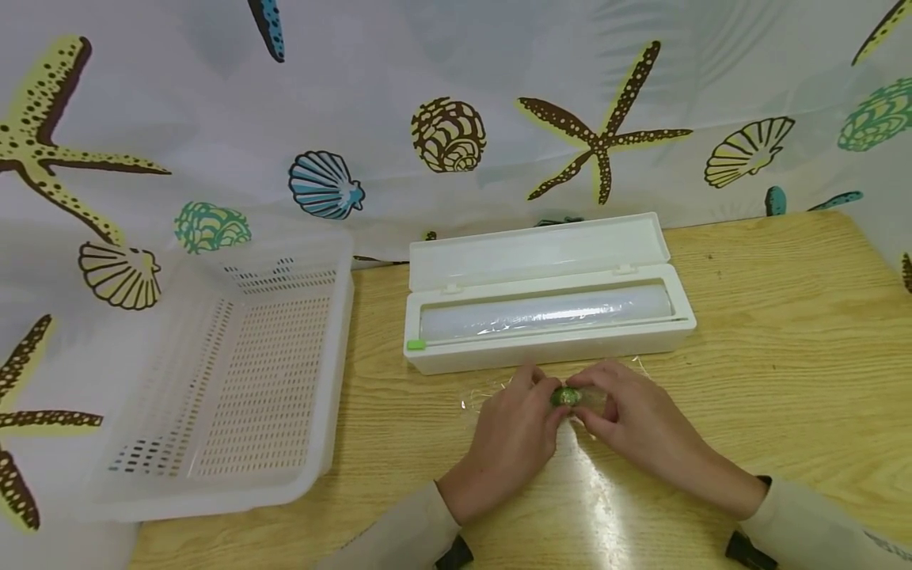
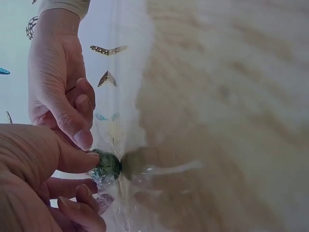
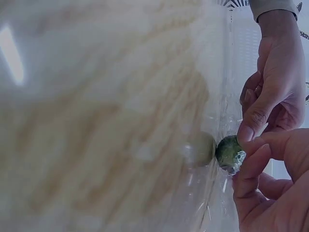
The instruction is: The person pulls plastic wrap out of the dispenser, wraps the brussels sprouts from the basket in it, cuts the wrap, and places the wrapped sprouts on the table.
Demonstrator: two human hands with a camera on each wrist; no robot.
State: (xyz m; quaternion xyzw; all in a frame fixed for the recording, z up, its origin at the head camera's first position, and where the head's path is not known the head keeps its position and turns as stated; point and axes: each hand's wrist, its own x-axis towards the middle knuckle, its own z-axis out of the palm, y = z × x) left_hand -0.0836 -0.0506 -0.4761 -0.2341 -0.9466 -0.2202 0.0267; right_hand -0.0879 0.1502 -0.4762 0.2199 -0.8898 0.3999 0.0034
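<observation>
A small, round, dark green piece (image 1: 566,397) wrapped in clear cling film lies between the two hands, low over the table. My left hand (image 1: 514,427) pinches its left side, thumb and fingers bent around it. From the right, my right hand (image 1: 644,416) pinches the gathered cling film (image 1: 593,400) right beside the green piece. Both thumbs come close together at the piece, as the left wrist view shows with the green piece (image 2: 107,165) and the right wrist view with the same piece (image 3: 230,153). Loose film spreads out under the hands.
Just behind the hands stands a white cling film dispenser box (image 1: 549,348), lid (image 1: 537,252) raised, with a film roll (image 1: 545,310) inside and a green slider (image 1: 416,345) at its left. A white perforated basket (image 1: 267,388) stands left on the wooden table (image 1: 791,332). A patterned curtain (image 1: 385,71) hangs behind.
</observation>
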